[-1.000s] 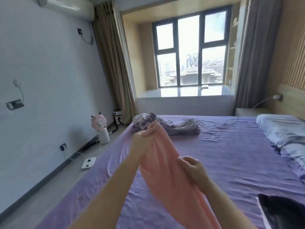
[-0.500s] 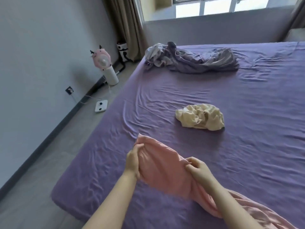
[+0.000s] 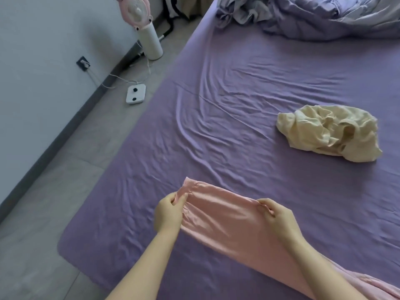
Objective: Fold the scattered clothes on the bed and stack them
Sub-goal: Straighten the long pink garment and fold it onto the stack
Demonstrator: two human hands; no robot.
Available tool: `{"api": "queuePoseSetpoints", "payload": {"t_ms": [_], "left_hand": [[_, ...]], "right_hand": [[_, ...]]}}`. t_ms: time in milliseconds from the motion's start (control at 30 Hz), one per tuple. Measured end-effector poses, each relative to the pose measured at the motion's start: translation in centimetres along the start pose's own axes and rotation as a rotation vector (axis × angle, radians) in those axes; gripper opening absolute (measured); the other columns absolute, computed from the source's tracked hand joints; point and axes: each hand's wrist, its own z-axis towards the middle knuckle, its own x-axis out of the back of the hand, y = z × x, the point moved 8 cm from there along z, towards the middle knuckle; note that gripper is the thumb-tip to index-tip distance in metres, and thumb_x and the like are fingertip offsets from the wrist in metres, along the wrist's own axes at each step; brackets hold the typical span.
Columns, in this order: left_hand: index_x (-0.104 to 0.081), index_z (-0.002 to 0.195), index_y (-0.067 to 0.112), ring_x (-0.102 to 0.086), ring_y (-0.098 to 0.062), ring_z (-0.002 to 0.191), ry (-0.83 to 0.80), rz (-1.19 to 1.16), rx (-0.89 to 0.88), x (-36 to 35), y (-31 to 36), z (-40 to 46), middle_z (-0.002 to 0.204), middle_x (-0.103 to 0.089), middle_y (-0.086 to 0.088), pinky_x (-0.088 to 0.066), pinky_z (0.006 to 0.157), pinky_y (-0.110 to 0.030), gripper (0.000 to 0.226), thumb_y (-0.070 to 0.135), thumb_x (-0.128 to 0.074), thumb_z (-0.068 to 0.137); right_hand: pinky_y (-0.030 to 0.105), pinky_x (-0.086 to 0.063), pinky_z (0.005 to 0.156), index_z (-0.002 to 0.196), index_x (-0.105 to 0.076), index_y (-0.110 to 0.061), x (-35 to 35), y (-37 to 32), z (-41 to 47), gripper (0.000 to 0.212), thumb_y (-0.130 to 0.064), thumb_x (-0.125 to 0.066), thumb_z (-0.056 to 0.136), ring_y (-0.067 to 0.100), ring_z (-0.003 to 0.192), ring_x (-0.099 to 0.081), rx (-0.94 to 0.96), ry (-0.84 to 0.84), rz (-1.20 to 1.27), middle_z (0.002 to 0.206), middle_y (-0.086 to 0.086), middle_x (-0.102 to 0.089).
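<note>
Pink garment point(image 3: 227, 221) now lowered toward bed point(image 3: 238, 87), left hand point(image 3: 167, 213) and right hand point(image 3: 276, 215) pinching its edge apart at 9 and 3 o'clock; folding can begin.

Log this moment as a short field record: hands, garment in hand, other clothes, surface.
left hand: pinches the left corner of the pink garment's top edge
right hand: pinches the right corner
pink garment: stretched between the hands, rest trailing toward the lower right
cream garment: crumpled, lying apart on the bed
grey-purple clothes: heaped at the far end
bed: wrinkled purple sheet
</note>
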Motion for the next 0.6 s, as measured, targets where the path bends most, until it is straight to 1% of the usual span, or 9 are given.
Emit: {"api": "queuePoseSetpoints", "payload": {"t_ms": [67,133,167,233,267,367,467,533,600], "left_hand": [[-0.05,0.058,0.032,-0.054,-0.022,0.062,0.037,0.089,0.011,-0.7,-0.6,1.6,0.057,-0.051,0.005,-0.034,0.053,-0.029,0.036,0.056,-0.057,0.084],[-0.058,0.067,0.035,-0.058,-0.025,0.078,0.035,0.265,-0.007,-2.0,-1.1,3.1,0.076,-0.061,0.002,-0.042,0.065,-0.033,0.029,0.057,-0.054,0.085],[-0.065,0.084,0.035,-0.058,-0.027,0.089,0.052,0.389,-0.039,-2.6,-1.2,3.6,0.09,-0.064,0.0,-0.044,0.075,-0.036,0.021,0.054,-0.056,0.086],[-0.062,0.117,0.028,-0.052,-0.028,0.106,0.144,0.573,-0.107,-3.7,-0.8,3.9,0.113,-0.061,-0.004,-0.04,0.087,-0.04,0.037,0.043,-0.065,0.083],[-0.061,0.121,0.024,-0.05,-0.03,0.108,0.189,0.584,-0.173,-4.3,0.0,3.7,0.117,-0.059,-0.006,-0.04,0.088,-0.042,0.043,0.034,-0.071,0.08],[-0.07,0.101,0.016,-0.057,-0.032,0.093,0.122,0.541,-0.52,-9.1,4.1,0.8,0.101,-0.063,-0.008,-0.047,0.078,-0.041,0.032,0.012,-0.075,0.07],[-0.072,0.085,0.017,-0.06,-0.026,0.075,-0.139,0.408,-0.843,-14.8,7.6,-4.5,0.081,-0.063,-0.002,-0.051,0.066,-0.032,0.025,0.006,-0.078,0.062],[-0.071,0.081,0.017,-0.063,-0.023,0.076,-0.255,0.38,-0.912,-17.7,8.6,-7.2,0.081,-0.064,0.001,-0.052,0.065,-0.029,0.023,0.009,-0.078,0.06],[-0.072,0.084,0.017,-0.065,-0.022,0.082,-0.321,0.372,-0.925,-19.7,9.0,-9.0,0.087,-0.066,0.002,-0.053,0.067,-0.029,0.026,0.009,-0.078,0.059]], "right_hand": [[0.026,-0.049,0.074,0.082,-0.06,-0.053,-1.1,0.2,2.2,0.029,-0.026,-0.056,0.09,0.0,0.086,-0.062,0.012,-0.009,-0.018,0.085,-0.03,-0.065],[0.031,-0.049,0.079,0.082,-0.059,-0.049,-2.1,0.6,4.2,0.026,-0.024,-0.057,0.089,0.006,0.09,-0.061,0.026,-0.009,-0.063,0.092,-0.022,-0.066],[0.031,-0.047,0.08,0.084,-0.057,-0.047,-2.5,0.9,5.0,0.025,-0.023,-0.058,0.089,0.009,0.092,-0.06,0.039,-0.003,-0.094,0.095,-0.019,-0.063],[0.027,-0.044,0.074,0.09,-0.054,-0.045,-3.1,1.5,6.1,0.022,-0.024,-0.058,0.089,0.01,0.092,-0.056,0.057,0.029,-0.132,0.096,-0.017,-0.054],[0.024,-0.042,0.069,0.095,-0.055,-0.043,-3.1,1.8,6.3,0.019,-0.026,-0.058,0.089,0.009,0.091,-0.055,0.057,0.055,-0.147,0.096,-0.018,-0.05],[0.022,-0.036,0.06,0.115,-0.053,-0.036,-3.1,2.5,6.2,0.027,-0.03,-0.059,0.089,0.004,0.085,-0.05,0.082,0.117,-0.2,0.1,-0.019,-0.045],[0.025,-0.037,0.065,0.126,-0.045,-0.033,-2.5,2.9,5.4,0.042,-0.027,-0.06,0.087,0.007,0.094,-0.052,0.105,0.102,-0.209,0.111,-0.015,-0.047],[0.03,-0.04,0.067,0.131,-0.042,-0.029,-1.3,3.9,4.6,0.049,-0.024,-0.06,0.086,0.018,0.1,-0.056,0.095,0.113,-0.275,0.122,-0.008,-0.048],[0.032,-0.042,0.069,0.128,-0.044,-0.027,0.4,5.3,3.5,0.044,-0.025,-0.06,0.087,0.023,0.098,-0.058,0.061,0.138,-0.315,0.12,-0.007,-0.052]]}}
